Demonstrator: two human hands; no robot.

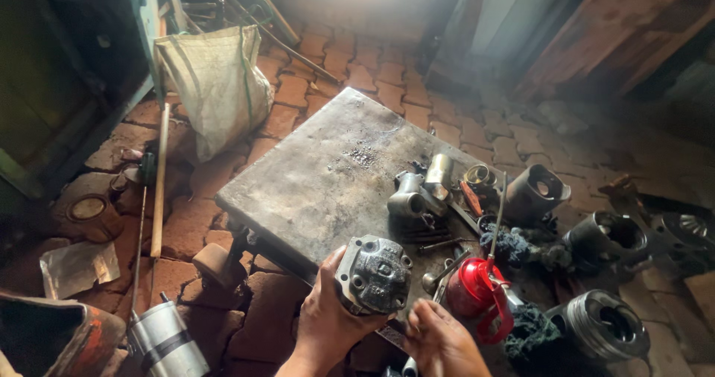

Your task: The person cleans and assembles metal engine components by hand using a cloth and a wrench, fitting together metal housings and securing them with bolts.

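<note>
- A grey metal work table [313, 183] stands on the brick floor [298, 94] (a pale woven sack [216, 86] behind).
- The left hand [328, 317] grasps a dark metal engine housing [374, 274] above the table's near edge.
- A red oil can [477, 291] stands just right.
- The right hand [443, 340] rests with fingers loose, holding nothing.

I see the metal slab [320, 176] on the paved floor, sack [216, 86] behind it to the left. Near edge — housing block [372, 274] in the left hand [328, 321], right hand [443, 343] just beside. Oil can [477, 291] to the right of them, engine parts [424, 191] behind it, cylinder sleeves [603, 325] on the floor further right — canister [167, 343] lies front left
</note>
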